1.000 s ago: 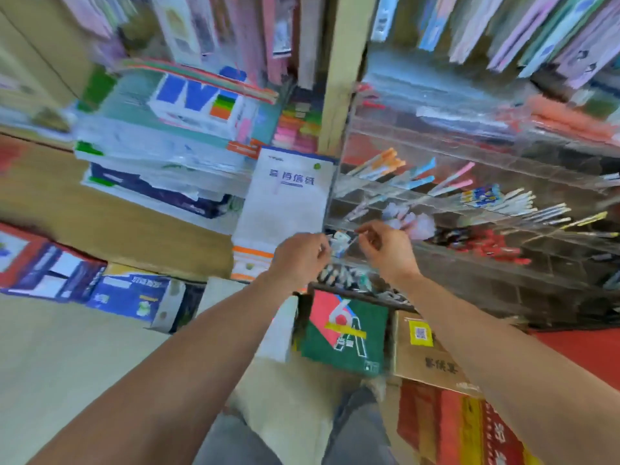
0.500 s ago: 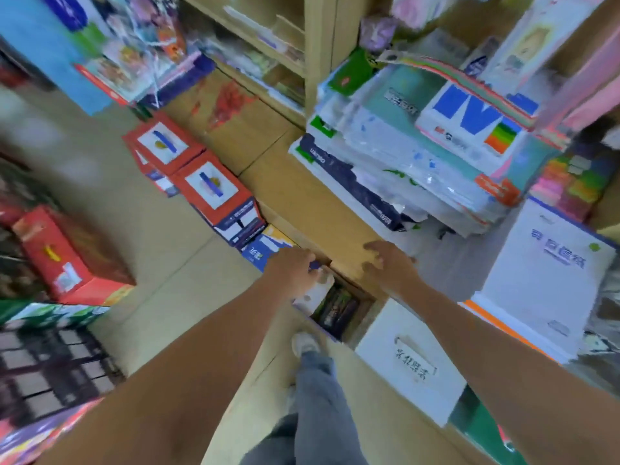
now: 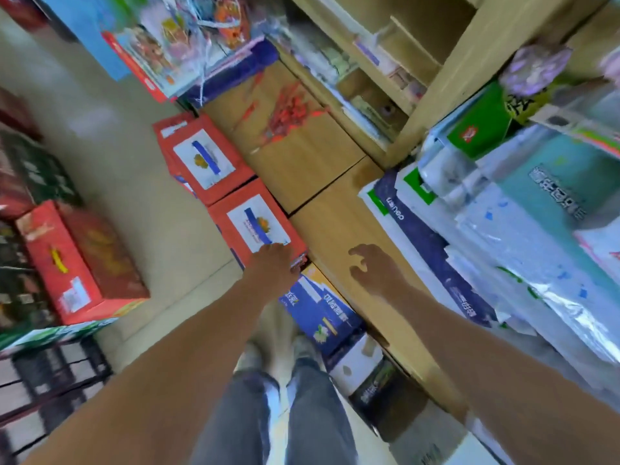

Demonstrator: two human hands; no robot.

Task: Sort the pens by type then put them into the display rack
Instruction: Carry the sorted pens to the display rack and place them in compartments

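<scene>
No pens and no rack are showing in this view, so their place cannot be told. The left hand is reaching down at the near corner of a red box on the floor. Its fingers are hidden, so any grip cannot be told. The right hand is hovering over the cabinet, fingers loosely curled, holding nothing. Judgement: stock is being fetched and sorting is not yet begun. The next move calls for finding pens and taking firm hold.
</scene>
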